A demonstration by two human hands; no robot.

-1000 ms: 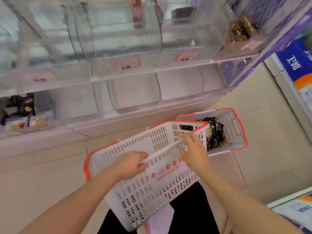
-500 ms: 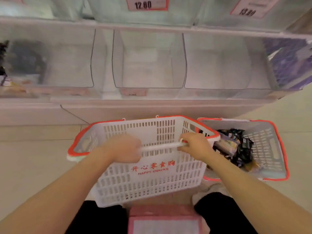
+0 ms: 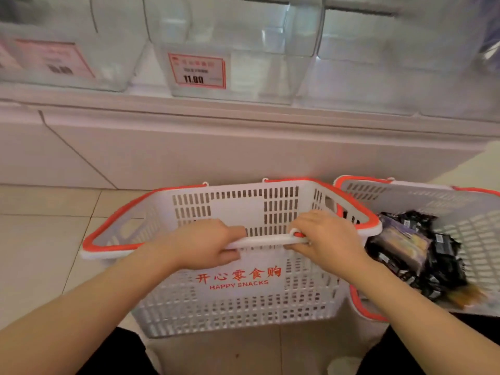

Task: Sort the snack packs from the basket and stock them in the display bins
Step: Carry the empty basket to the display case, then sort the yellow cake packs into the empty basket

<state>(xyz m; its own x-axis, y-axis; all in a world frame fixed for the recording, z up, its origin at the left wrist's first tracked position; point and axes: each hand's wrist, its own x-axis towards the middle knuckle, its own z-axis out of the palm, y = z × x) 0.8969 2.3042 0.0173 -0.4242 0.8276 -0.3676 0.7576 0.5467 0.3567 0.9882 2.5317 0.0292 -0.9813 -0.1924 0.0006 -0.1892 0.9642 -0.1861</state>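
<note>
A white plastic basket (image 3: 238, 301) with an orange rim and red "HAPPY SNACKS" lettering stands on the floor in front of me. My left hand (image 3: 205, 244) and my right hand (image 3: 324, 239) both grip its white handle (image 3: 265, 241) at the near rim. What lies inside it is hidden by its near wall. A second, similar basket (image 3: 476, 228) stands right of it, touching it, and holds a pile of dark snack packs (image 3: 416, 253). Clear display bins (image 3: 232, 44) line the shelf above.
A price tag reading 11.80 (image 3: 197, 71) is on the middle bin, another tag (image 3: 54, 59) on the left bin. A white shelf base (image 3: 216, 147) runs behind the baskets. Beige floor tiles (image 3: 40, 239) lie to the left. My dark-clothed knees (image 3: 119, 353) flank the near basket.
The view has dropped and closed in on the baskets. The tilted near basket has come level and stands on the floor next to the filled basket. Both hands have kept hold of its handle.
</note>
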